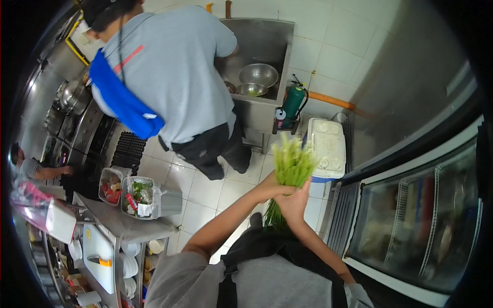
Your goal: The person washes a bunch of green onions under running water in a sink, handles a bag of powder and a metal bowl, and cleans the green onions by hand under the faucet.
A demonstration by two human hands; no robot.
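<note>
Both hands closed round a bunch of green stalks [294, 169], centre scene, above the tiled floor [197, 192]. Left hand [273, 189] and right hand [295, 203] meet around its middle. Pale ends splay at the far side; thin greens trail near the black apron [259, 244]. Risk: uneven squeeze, outer stalks slip and scatter; a swing far-left could brush the co-worker [169, 77]. Finger overlap unclear; co-worker's hands hidden; fridge [411, 215] contents blurred.

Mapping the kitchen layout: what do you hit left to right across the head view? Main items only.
Orange-handled knife → grey bin with greens on top → held bunch of green stalks → white-lidded cooler → glass-door fridge.
</note>
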